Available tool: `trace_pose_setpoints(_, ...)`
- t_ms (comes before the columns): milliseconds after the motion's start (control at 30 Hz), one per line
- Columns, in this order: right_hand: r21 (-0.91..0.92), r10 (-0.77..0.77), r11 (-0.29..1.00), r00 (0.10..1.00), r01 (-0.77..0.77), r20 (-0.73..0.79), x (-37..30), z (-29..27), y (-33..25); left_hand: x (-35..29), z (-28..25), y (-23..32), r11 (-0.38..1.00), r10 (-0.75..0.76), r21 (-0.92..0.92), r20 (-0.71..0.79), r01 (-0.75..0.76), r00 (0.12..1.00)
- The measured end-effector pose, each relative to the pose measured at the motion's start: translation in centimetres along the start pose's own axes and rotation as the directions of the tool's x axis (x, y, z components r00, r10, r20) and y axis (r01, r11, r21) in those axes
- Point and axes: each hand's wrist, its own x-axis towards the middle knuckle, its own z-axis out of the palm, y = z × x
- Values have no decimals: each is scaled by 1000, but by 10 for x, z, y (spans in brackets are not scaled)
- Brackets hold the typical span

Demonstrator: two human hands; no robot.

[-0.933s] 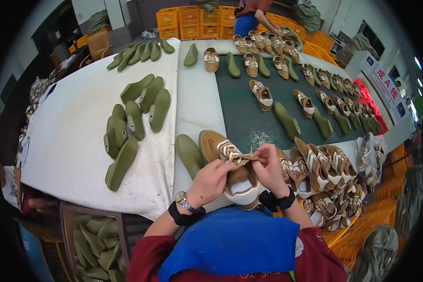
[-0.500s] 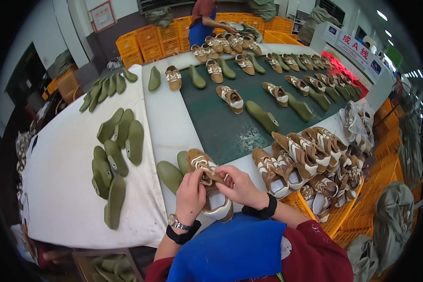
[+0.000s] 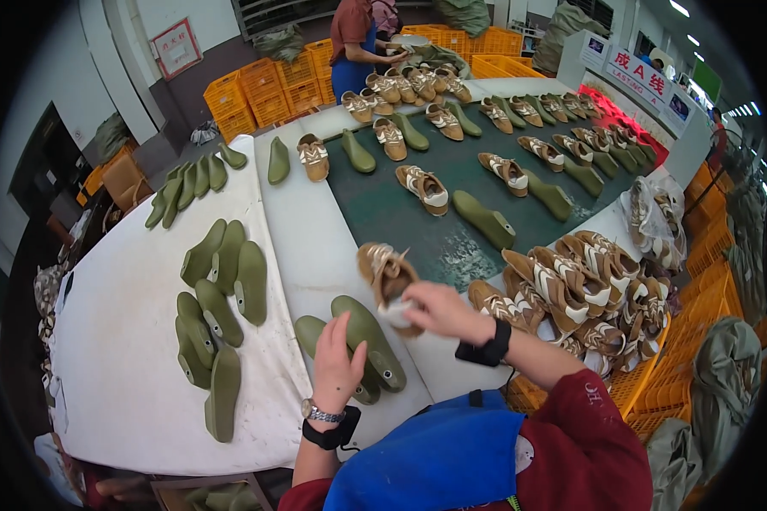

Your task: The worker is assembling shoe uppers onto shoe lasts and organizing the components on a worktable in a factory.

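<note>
My right hand (image 3: 445,312) grips a brown sneaker (image 3: 387,271) with white trim by its heel, holding it above the white tabletop near the green mat's edge. The sneaker's toe points away from me, and its laces look loose and blurred. My left hand (image 3: 338,364) is open, fingers stretched out over a pair of green shoe lasts. The right-hand shoe last (image 3: 368,336) shows almost whole; my left hand partly covers the other shoe last (image 3: 310,330). Whether my fingers touch the lasts I cannot tell.
Several brown sneakers (image 3: 571,272) are heaped at my right, over an orange crate (image 3: 632,383). Sneakers and lasts stand in rows on the green mat (image 3: 383,213). More lasts (image 3: 222,311) lie on the white cloth (image 3: 128,341) at left. A co-worker (image 3: 354,47) stands beyond the table.
My left hand has let go of the sneaker and moved left and down to the lasts. My right hand has shifted its hold to the heel and carried the sneaker up and away.
</note>
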Motion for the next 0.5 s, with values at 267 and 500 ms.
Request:
trace_pose_setpoints(267,-235,306,928,951,-288,42,112,44,125,-57,-3,-77,971,-204,174,245,164,948)
trace_pose_setpoints(500,122,249,964,960,-235,-125,120,115,176,-73,5,-83,940,-331,44,351,337,876)
